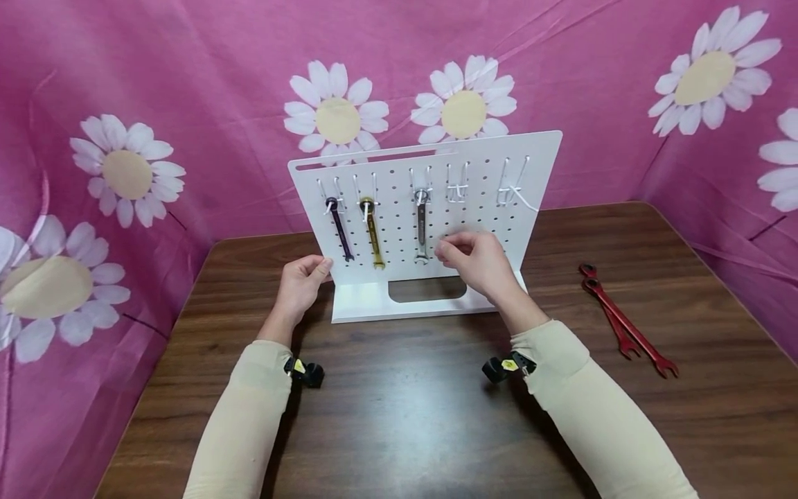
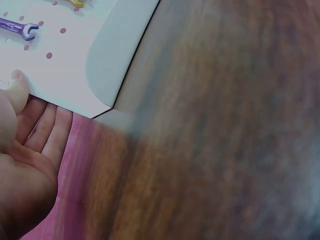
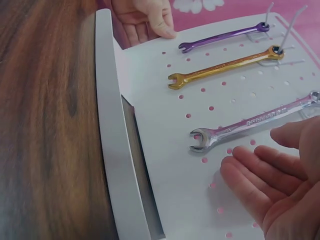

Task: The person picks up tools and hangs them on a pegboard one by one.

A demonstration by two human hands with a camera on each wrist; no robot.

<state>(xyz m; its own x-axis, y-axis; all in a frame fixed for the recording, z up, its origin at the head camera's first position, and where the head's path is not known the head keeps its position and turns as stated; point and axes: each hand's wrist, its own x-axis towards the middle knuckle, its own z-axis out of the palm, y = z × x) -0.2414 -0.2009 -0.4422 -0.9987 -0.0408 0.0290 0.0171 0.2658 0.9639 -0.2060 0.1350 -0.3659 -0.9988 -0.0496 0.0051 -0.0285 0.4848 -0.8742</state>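
A white pegboard (image 1: 399, 239) stands on the table. My left hand (image 1: 299, 287) pinches its left edge, the thumb (image 2: 19, 90) on the front face and the other fingers behind. Three combination wrenches hang from its hooks by their ring ends: a purple wrench (image 1: 340, 232), a gold wrench (image 1: 373, 239) and a silver wrench (image 1: 422, 225). Just right of the silver wrench's lower end is my right hand (image 1: 480, 260). In the right wrist view its loosely bent fingers (image 3: 245, 185) hold nothing and sit apart from that wrench.
Two red wrenches, a longer one (image 1: 632, 334) and a shorter one (image 1: 617, 333), lie crossed on the wooden table (image 1: 399, 416) at the right. Two bare white hooks, a middle hook (image 1: 458, 192) and a right hook (image 1: 508, 195), stick out of the board. Pink flowered cloth hangs behind.
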